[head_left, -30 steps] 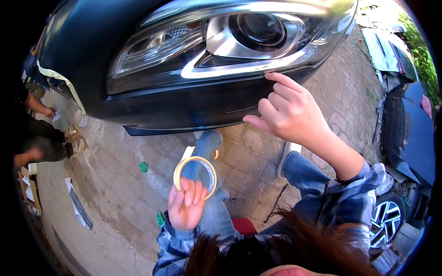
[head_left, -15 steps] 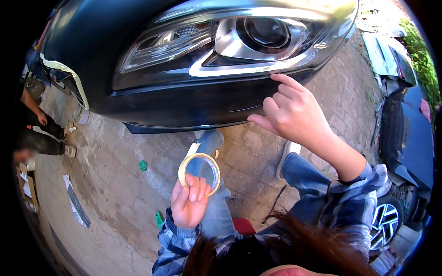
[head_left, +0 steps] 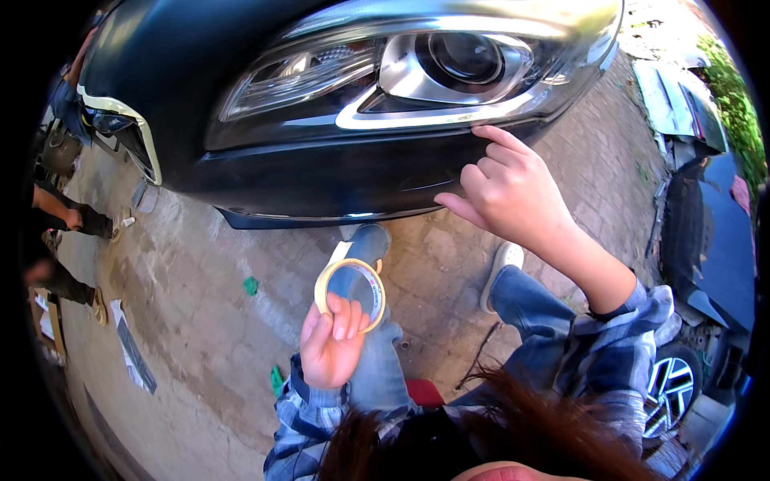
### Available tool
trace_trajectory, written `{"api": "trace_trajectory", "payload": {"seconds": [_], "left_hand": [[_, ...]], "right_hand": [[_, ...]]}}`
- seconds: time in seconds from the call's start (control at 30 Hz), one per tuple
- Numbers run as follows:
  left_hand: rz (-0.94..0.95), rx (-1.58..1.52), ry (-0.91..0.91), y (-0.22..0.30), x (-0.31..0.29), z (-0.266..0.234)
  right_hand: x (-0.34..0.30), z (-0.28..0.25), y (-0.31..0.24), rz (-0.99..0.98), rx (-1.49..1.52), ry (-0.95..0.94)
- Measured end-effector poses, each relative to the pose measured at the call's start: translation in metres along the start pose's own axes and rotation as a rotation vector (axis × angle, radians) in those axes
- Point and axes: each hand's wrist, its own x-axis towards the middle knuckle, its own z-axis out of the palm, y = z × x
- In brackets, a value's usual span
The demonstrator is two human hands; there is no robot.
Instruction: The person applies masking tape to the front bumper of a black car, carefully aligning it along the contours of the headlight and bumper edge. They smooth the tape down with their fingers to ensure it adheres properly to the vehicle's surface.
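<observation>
My left hand (head_left: 330, 345) is closed around the lower side of a roll of pale yellow masking tape (head_left: 322, 290). A short free end of tape sticks up from the top of the roll. Above it is the front of a dark car, with a large headlight (head_left: 449, 76) set over a black bumper (head_left: 337, 180). My right hand (head_left: 513, 188) is at the headlight's lower right edge. Its index fingertip touches the seam under the lamp, the thumb stretches toward the bumper, and the other fingers are curled. I see nothing held in it.
Pale tape edges an opening (head_left: 148, 148) at the bumper's left. Two people (head_left: 68, 216) are at the far left, partly cut off. Car panels (head_left: 710, 232) and a wheel (head_left: 670, 390) lie on the right. A red seat (head_left: 423, 392) shows below me, and paper strips (head_left: 132, 349) lie on the floor.
The view has shifted slightly, so the car sits a little farther right. Both hands keep nearly the same pose. The people at the left have shifted a little.
</observation>
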Motion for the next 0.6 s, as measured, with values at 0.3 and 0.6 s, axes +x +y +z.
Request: {"api": "trace_trajectory", "payload": {"seconds": [0.3,0.6], "left_hand": [[-0.014,-0.023,-0.045,0.005,0.0,-0.005],[0.013,-0.019,-0.01,0.004,-0.007,-0.01]], "right_hand": [[0.023,0.006,-0.023,-0.022,0.062,0.042],[0.057,0.013,-0.053,-0.075,0.125,0.025]]}}
